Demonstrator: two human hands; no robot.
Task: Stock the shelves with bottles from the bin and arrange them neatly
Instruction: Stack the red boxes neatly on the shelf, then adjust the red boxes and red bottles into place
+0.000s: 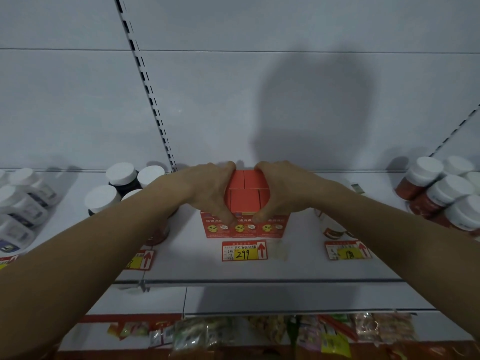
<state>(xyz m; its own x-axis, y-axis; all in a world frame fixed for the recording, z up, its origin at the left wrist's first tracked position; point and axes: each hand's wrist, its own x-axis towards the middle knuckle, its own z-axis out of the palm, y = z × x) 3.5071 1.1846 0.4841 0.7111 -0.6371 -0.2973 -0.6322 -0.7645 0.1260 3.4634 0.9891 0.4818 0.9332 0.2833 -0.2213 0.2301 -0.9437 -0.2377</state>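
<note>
A block of several red boxes (245, 196) stands on the white shelf (298, 266), in the middle of the head view. My left hand (207, 190) presses against its left side and my right hand (280, 190) against its right side, fingers wrapped over the back corners, thumbs at the front. White-capped dark bottles (122, 178) stand left of my left forearm, partly hidden by it. White-capped red bottles (436, 188) are grouped at the right end. A bottle (330, 227) shows under my right forearm, mostly hidden. No bin is in view.
White-capped pale bottles (20, 201) crowd the far left. Price tags (244, 250) hang on the shelf's front edge. A slotted upright (145, 84) runs up the white back panel. Bagged snacks (259, 333) fill the shelf below.
</note>
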